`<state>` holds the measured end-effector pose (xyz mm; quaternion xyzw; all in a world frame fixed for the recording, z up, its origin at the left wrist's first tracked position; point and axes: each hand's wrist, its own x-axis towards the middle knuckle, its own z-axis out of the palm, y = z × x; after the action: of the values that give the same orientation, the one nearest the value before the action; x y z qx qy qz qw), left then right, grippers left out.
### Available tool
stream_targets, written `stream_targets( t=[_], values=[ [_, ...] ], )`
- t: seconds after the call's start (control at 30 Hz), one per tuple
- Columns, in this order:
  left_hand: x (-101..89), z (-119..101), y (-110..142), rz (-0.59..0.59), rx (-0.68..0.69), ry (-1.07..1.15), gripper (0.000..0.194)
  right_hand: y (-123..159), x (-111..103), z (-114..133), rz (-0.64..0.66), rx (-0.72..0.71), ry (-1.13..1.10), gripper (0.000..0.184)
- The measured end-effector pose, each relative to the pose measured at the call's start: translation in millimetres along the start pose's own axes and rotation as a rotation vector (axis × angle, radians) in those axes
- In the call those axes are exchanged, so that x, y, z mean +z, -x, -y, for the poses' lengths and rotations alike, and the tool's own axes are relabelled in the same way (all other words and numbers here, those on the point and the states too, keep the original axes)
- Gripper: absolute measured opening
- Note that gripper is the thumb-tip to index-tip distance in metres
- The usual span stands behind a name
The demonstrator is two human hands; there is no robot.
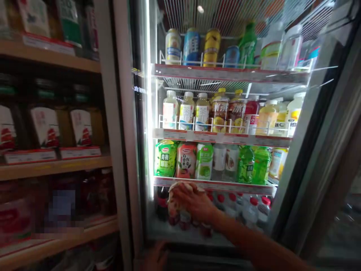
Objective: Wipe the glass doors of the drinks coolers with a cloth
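Note:
My right hand reaches in from the lower right, its fingers spread over a pale, crumpled cloth. Hand and cloth are in front of the fridge's lower part, just below the shelf edge with the green and red drink bottles. Reflections suggest a glass door between them and the drinks; whether the cloth touches it I cannot tell. Low in the picture, my left hand is dark and smeared by motion near the fridge's bottom frame. Its fingers cannot be made out.
Cans and bottles fill several lit fridge shelves, among them a yellow can and a red tea bottle. Red-capped bottles stand at the bottom. To the left, past a metal frame, wooden shelves hold boxed bottles.

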<state>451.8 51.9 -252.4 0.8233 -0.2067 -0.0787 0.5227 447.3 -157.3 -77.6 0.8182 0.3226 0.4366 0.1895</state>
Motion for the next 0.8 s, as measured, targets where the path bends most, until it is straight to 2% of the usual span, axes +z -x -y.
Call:
stream_targets(
  t=[0.03,0.13,0.17,0.2,0.3,0.33,0.37,0.5,0.53,0.63,0.67,0.7,0.73,0.8],
  values=[
    [-14.0,-4.3,-9.8,-0.086,0.045,-0.019,0.029,-12.0,-2.4,-1.8,0.003,0.047,-0.001,0.045],
    [-56.7,-28.5,-28.9,-0.409,0.25,-0.097,0.028,-45.9,-10.2,-5.5,-0.057,0.317,0.023,0.049],
    [-69.0,-38.9,-31.6,-0.494,0.312,-0.127,0.029,-52.4,-8.7,-0.1,-0.055,0.336,0.009,0.05],
    [-79.3,-49.3,-32.9,-0.563,0.364,-0.157,0.029,-55.6,-4.5,8.9,-0.033,0.29,-0.02,0.051],
    [-98.6,-73.1,-31.9,-0.685,0.479,-0.258,0.029,-52.8,15.0,39.5,0.102,-0.062,-0.141,0.055],
    [-101.8,-77.7,-31.3,-0.712,0.501,-0.288,0.029,-52.4,19.8,44.6,0.126,-0.133,-0.159,0.056],
    [-104.1,-80.8,-31.2,-0.733,0.52,-0.313,0.029,-53.8,22.3,45.9,0.124,-0.137,-0.156,0.055],
    [-107.5,-90.3,-35.9,-0.787,0.554,-0.357,0.029,-67.0,17.7,30.6,0.008,0.2,-0.035,0.052],
    [-107.5,-93.6,-37.8,-0.793,0.564,-0.372,0.03,-66.0,16.4,27.8,0.006,0.204,-0.024,0.052],
    [-104.3,-105.6,-43.3,-0.786,0.623,-0.458,0.031,-44.2,14.4,24.2,0.065,-0.026,-0.059,0.049],
    [-102.0,-109.6,-44.8,-0.774,0.651,-0.493,0.032,-33.2,13.1,22.3,0.069,-0.064,-0.066,0.048],
    [-99.0,-113.3,-46.1,-0.765,0.674,-0.522,0.033,-22.0,11.0,19.3,0.054,-0.032,-0.059,0.046],
    [-95.0,-116.5,-47.4,-0.763,0.693,-0.543,0.035,-11.3,8.3,15.6,0.019,0.062,-0.037,0.046],
    [-84.1,-121.6,-49.6,-0.773,0.724,-0.565,0.039,8.5,2.9,8.9,-0.073,0.331,0.032,0.045]
  ],
)
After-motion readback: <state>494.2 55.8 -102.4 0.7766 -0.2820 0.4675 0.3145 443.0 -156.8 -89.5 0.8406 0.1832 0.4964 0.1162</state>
